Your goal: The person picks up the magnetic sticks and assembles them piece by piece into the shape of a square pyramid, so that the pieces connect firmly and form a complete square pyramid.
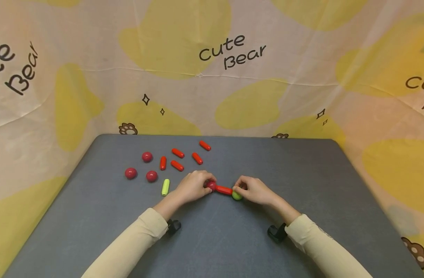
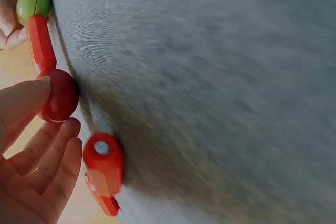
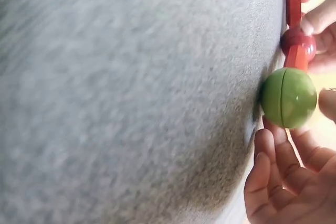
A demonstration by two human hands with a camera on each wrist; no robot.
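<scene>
A red ball (image 2: 64,98), a red ribbed rod (image 1: 224,190) and a green ball (image 3: 289,98) form a short line, with the rod between the two balls. The left hand (image 1: 194,186) pinches the red ball between thumb and fingers. At the other end, the right hand (image 1: 256,190) holds the green ball, its thumb on one side and its fingers on the other. A seam runs around the green ball. Both wrists carry a black strap. Whether the rod's ends sit inside the balls cannot be seen.
On the grey table (image 1: 302,170), left of the hands, several loose red rods (image 1: 177,165) lie scattered. Three red balls (image 1: 151,176) stand farther left. One yellow-green rod (image 1: 165,187) lies near the left forearm. A printed cloth (image 1: 184,88) encloses the table's back and sides.
</scene>
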